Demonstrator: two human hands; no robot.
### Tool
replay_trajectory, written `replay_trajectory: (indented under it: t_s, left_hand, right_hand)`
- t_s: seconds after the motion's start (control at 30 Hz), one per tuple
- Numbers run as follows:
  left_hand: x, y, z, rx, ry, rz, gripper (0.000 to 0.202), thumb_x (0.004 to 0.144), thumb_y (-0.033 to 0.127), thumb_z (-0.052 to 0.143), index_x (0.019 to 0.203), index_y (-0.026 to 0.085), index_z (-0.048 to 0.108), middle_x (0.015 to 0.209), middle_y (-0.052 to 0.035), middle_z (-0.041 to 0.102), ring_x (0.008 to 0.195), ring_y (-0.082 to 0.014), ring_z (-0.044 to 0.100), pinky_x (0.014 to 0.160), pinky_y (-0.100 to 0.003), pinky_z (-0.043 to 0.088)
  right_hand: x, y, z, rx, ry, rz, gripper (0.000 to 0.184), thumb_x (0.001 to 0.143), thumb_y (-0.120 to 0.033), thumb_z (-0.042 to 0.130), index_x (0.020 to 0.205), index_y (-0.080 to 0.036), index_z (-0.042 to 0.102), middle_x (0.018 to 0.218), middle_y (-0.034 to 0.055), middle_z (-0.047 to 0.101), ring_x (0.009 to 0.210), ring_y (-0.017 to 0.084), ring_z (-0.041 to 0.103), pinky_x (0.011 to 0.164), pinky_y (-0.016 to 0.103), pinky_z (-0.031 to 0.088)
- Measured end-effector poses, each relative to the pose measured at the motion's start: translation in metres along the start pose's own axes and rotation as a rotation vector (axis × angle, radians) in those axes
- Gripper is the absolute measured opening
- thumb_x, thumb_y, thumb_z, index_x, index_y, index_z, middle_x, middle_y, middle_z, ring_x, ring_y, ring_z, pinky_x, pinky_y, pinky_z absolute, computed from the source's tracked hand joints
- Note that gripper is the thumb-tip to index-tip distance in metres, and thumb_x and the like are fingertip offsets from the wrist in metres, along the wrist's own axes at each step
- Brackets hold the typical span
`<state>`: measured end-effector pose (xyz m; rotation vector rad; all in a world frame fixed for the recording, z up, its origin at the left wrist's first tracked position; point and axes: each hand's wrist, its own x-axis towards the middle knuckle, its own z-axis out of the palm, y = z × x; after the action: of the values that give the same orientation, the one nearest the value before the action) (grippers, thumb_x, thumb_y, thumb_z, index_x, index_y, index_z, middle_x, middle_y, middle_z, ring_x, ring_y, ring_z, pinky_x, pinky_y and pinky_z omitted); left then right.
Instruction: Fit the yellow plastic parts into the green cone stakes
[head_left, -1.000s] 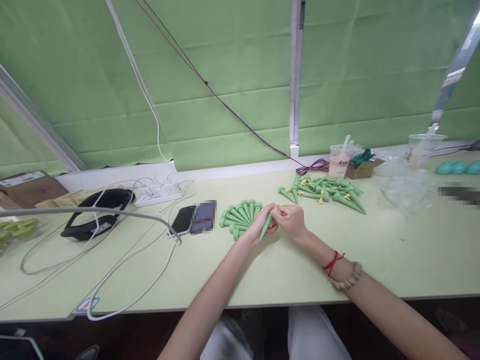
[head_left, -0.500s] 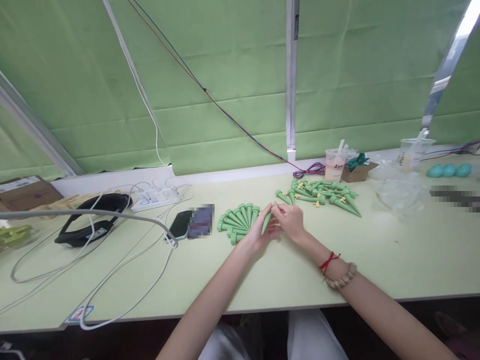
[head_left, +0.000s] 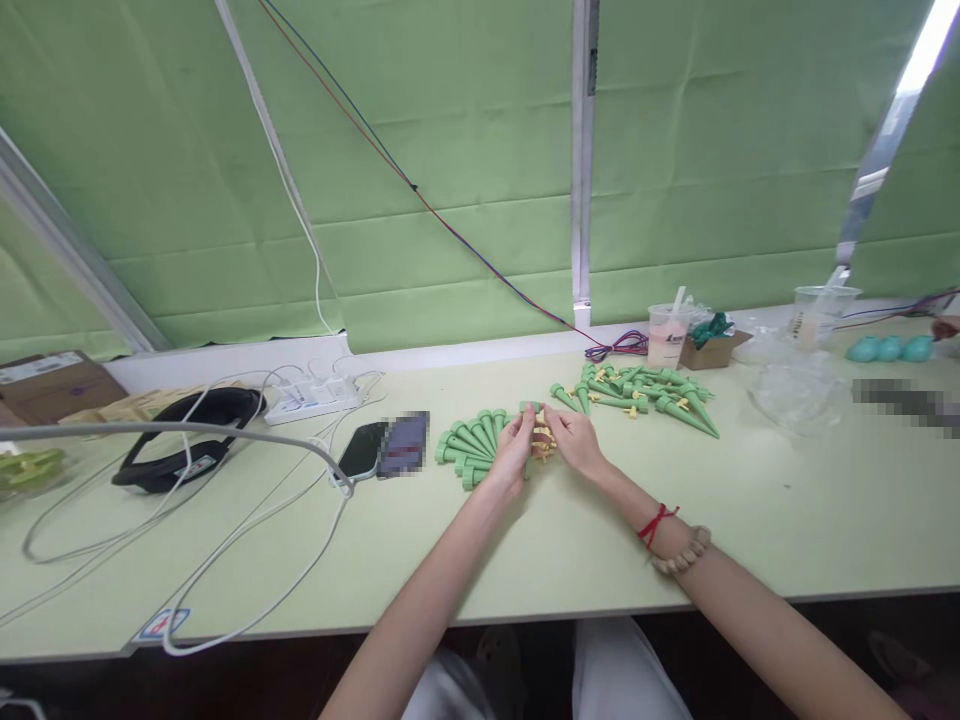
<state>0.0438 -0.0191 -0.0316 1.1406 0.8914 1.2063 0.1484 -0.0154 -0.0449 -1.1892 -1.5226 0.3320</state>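
Note:
My left hand (head_left: 513, 448) is closed around a green plant watering spike (head_left: 530, 407), whose cap shows above the fingers. Most of its body is hidden by the hand. My right hand (head_left: 573, 440) is beside it, thumb and fingers pinched close to the cap; what they hold is too small to make out. Small yellow valve pieces (head_left: 545, 450) show between the two hands. Left of my left hand, several green spikes (head_left: 474, 437) lie fanned out, caps outward. Beyond my right hand is a loose pile of green spikes (head_left: 637, 385) with yellow valves among them.
To the left are a phone (head_left: 364, 450), a black headset strap (head_left: 187, 440), a power strip (head_left: 313, 398) and looped white cables (head_left: 259, 520). Drink cups (head_left: 667, 338), a small cardboard box (head_left: 712, 350), clear plastic (head_left: 799, 392) and turquoise egg-shaped things (head_left: 890, 348) stand at the back right.
The green spike in my left hand has turned from tip toward me to cap upward. My left fingers have closed round it, and my right hand has shifted slightly.

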Motion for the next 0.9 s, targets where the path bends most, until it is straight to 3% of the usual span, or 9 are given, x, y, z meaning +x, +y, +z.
replay_trajectory:
  t_s: [0.2, 0.33, 0.47, 0.6, 0.73, 0.9]
  left_hand:
    - [-0.001, 0.004, 0.000, -0.001, 0.048, 0.035, 0.046, 0.067, 0.056, 0.060, 0.087, 0.015, 0.063, 0.081, -0.0040, 0.055, 0.062, -0.0067, 0.050, 0.046, -0.015, 0.034]
    - [0.000, 0.002, -0.001, 0.013, 0.079, 0.041, 0.046, 0.064, 0.059, 0.062, 0.071, 0.014, 0.054, 0.064, 0.0011, 0.043, 0.051, -0.0047, 0.037, 0.042, -0.017, 0.028]
    - [0.001, -0.001, -0.003, 0.051, 0.051, 0.054, 0.050, 0.062, 0.064, 0.060, 0.065, 0.017, 0.044, 0.054, 0.0047, 0.029, 0.046, -0.0048, 0.025, 0.041, -0.019, 0.019]
    - [0.001, -0.001, -0.003, 0.089, 0.041, 0.037, 0.051, 0.064, 0.067, 0.055, 0.062, 0.017, 0.041, 0.051, 0.0045, 0.026, 0.046, -0.0055, 0.023, 0.042, -0.020, 0.018]
    - [0.001, 0.002, -0.002, 0.112, 0.057, 0.046, 0.051, 0.065, 0.067, 0.054, 0.068, 0.015, 0.051, 0.052, 0.0050, 0.025, 0.046, -0.0052, 0.022, 0.042, -0.020, 0.016]
    - [0.000, 0.003, -0.002, 0.038, 0.020, 0.048, 0.055, 0.068, 0.060, 0.057, 0.101, 0.016, 0.057, 0.054, 0.0064, 0.025, 0.044, -0.0043, 0.021, 0.040, -0.018, 0.014]
  right_hand:
    - [0.001, 0.001, 0.003, 0.109, -0.056, 0.067, 0.048, 0.082, -0.050, 0.032, 0.047, -0.018, 0.037, 0.044, -0.0012, 0.037, 0.045, 0.011, 0.036, 0.046, 0.024, 0.024]
    - [-0.002, -0.004, 0.001, 0.042, -0.047, 0.048, 0.050, 0.083, -0.050, 0.034, 0.046, -0.018, 0.035, 0.043, -0.0021, 0.031, 0.044, 0.010, 0.032, 0.046, 0.024, 0.021]
    - [-0.006, -0.009, -0.002, -0.050, -0.031, 0.009, 0.050, 0.085, -0.048, 0.033, 0.045, -0.017, 0.036, 0.043, -0.0013, 0.034, 0.044, 0.011, 0.034, 0.047, 0.025, 0.020]
    - [-0.007, -0.011, -0.003, -0.060, -0.031, 0.019, 0.051, 0.085, -0.048, 0.033, 0.046, -0.017, 0.038, 0.044, -0.0008, 0.038, 0.046, 0.011, 0.036, 0.048, 0.025, 0.023]
    - [-0.009, -0.012, -0.001, 0.028, -0.075, -0.010, 0.049, 0.086, -0.049, 0.035, 0.051, -0.017, 0.043, 0.047, -0.0017, 0.038, 0.048, 0.010, 0.036, 0.049, 0.024, 0.024]
    - [-0.009, -0.010, 0.001, 0.051, -0.069, -0.088, 0.047, 0.087, -0.047, 0.037, 0.051, -0.017, 0.033, 0.049, -0.0030, 0.031, 0.049, 0.010, 0.030, 0.050, 0.025, 0.023]
